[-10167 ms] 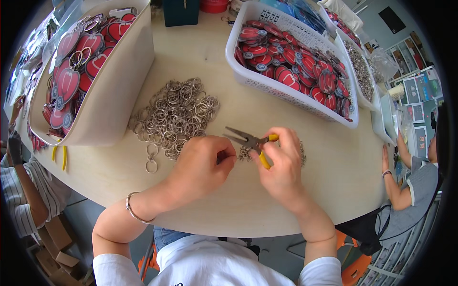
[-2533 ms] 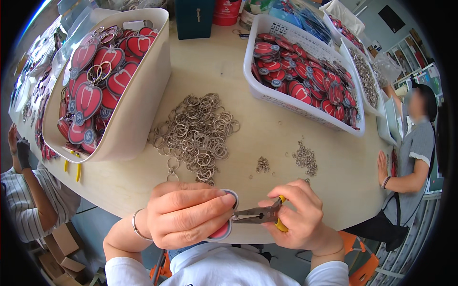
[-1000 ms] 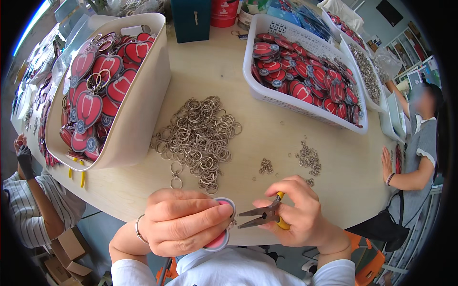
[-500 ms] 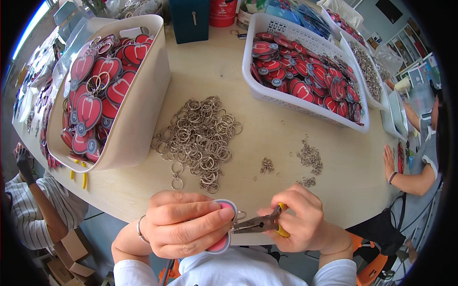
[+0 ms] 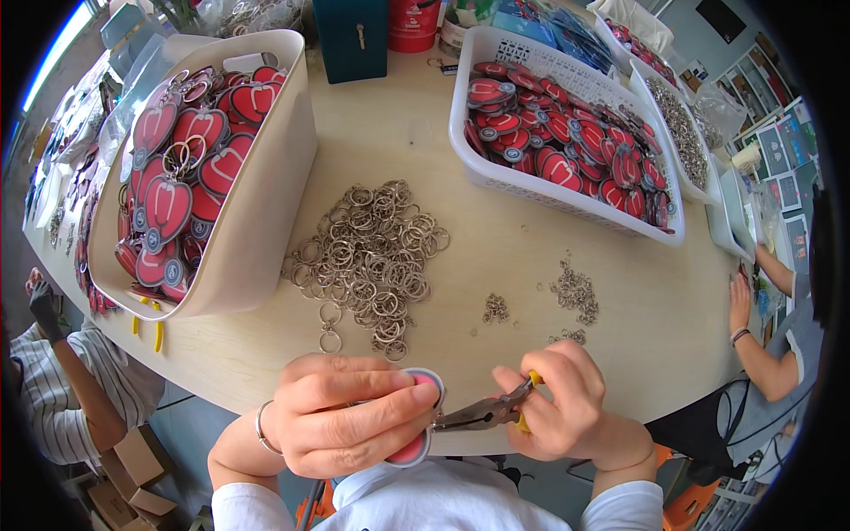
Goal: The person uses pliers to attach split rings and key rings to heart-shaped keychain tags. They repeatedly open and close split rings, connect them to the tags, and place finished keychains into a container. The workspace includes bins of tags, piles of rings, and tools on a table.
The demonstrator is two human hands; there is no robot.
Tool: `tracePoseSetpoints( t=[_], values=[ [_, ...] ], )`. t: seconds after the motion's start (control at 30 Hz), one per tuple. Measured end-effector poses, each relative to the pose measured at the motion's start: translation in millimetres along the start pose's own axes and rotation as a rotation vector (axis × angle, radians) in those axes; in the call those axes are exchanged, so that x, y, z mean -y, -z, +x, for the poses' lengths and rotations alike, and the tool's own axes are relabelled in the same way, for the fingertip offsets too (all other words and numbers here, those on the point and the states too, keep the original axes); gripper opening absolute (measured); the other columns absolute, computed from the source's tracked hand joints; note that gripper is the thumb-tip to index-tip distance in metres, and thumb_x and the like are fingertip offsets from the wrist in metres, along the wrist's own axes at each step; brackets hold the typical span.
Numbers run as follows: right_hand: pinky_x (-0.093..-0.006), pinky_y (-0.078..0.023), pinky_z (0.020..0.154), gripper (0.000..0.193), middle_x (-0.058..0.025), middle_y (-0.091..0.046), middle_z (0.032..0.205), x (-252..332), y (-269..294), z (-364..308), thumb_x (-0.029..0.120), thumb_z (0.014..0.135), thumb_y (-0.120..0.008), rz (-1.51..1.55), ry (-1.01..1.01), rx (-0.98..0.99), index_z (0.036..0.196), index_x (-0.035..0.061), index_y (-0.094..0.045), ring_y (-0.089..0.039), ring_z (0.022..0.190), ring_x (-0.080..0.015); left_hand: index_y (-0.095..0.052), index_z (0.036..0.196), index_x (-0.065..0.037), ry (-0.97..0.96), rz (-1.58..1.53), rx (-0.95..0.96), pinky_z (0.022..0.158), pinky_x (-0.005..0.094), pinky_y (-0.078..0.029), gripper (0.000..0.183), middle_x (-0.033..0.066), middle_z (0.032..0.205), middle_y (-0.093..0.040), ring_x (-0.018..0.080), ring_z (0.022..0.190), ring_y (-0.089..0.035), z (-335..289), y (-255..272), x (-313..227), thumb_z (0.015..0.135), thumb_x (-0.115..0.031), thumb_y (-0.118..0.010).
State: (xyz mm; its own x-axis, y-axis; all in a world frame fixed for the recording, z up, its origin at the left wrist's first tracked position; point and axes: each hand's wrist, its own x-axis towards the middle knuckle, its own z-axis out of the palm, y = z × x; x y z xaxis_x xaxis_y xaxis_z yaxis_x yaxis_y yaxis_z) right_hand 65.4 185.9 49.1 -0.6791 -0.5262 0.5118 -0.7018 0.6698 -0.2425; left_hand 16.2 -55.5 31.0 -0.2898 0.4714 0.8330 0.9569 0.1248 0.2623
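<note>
My left hand (image 5: pixel 354 411) grips a red heart-shaped keychain charm (image 5: pixel 423 389) with a pale rim, its fingers covering much of it. In my right hand (image 5: pixel 562 403) is a pair of pliers (image 5: pixel 482 414) with yellow handles. The jaws of the pliers point left and meet the charm's right edge; whether they clasp a small ring there is too small to tell. Beyond my left hand lies a heap of metal split rings (image 5: pixel 376 257). Tiny jump rings (image 5: pixel 496 308) sit in a small pile beyond the pliers, with a larger pile (image 5: pixel 575 294) to its right.
A cream bin (image 5: pixel 288 186) full of red charms with rings stands at the left. At the far right, a white basket (image 5: pixel 567 199) holds more charms. Yellow-handled pliers (image 5: pixel 158 334) lie by the bin. A co-worker's hand (image 5: pixel 740 301) rests on the table's right side.
My right hand has turned and shifted slightly up, tilting the pliers' handles upward. My left hand stays nearly still with the charm. The co-worker at the right has moved a little.
</note>
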Motion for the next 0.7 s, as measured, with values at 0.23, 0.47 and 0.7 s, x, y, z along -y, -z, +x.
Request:
tracePoseSetpoints(
  t=[0.23,0.47,0.7],
  values=[
    [-0.0342,-0.043,0.054,0.025,-0.0120,-0.055,0.088,2,6,6,0.007,0.053,-0.072,0.130,-0.112,0.066,0.075,-0.0017,-0.065,-0.053,0.070,-0.0255,-0.069,0.086,0.003,0.031,0.065,0.027,0.063,0.0268,-0.056,0.020,0.0161,0.101,-0.068,0.0198,0.082,-0.062,-1,3,-4,0.067,0.000,-0.075],
    [-0.0348,-0.045,0.058,0.025,-0.0110,-0.056,0.089,6,10,6,0.011,0.058,-0.078,0.178,-0.209,0.105,0.077,-0.0004,-0.066,-0.053,0.071,-0.0257,-0.069,0.087,0.005,0.115,0.093,0.001,0.062,0.0265,-0.055,0.024,0.0166,0.101,-0.068,0.0199,0.080,-0.062,-3,2,-6,0.064,0.001,-0.076],
    [-0.0327,-0.043,0.053,0.021,-0.0097,-0.055,0.085,9,10,7,0.010,0.058,-0.078,0.141,-0.198,0.088,0.072,0.0006,-0.065,-0.051,0.067,-0.0239,-0.070,0.085,0.004,0.055,0.153,0.034,0.063,0.0260,-0.056,0.020,0.0172,0.100,-0.068,0.0201,0.082,-0.063,1,3,-5,0.065,0.001,-0.074]
  ],
)
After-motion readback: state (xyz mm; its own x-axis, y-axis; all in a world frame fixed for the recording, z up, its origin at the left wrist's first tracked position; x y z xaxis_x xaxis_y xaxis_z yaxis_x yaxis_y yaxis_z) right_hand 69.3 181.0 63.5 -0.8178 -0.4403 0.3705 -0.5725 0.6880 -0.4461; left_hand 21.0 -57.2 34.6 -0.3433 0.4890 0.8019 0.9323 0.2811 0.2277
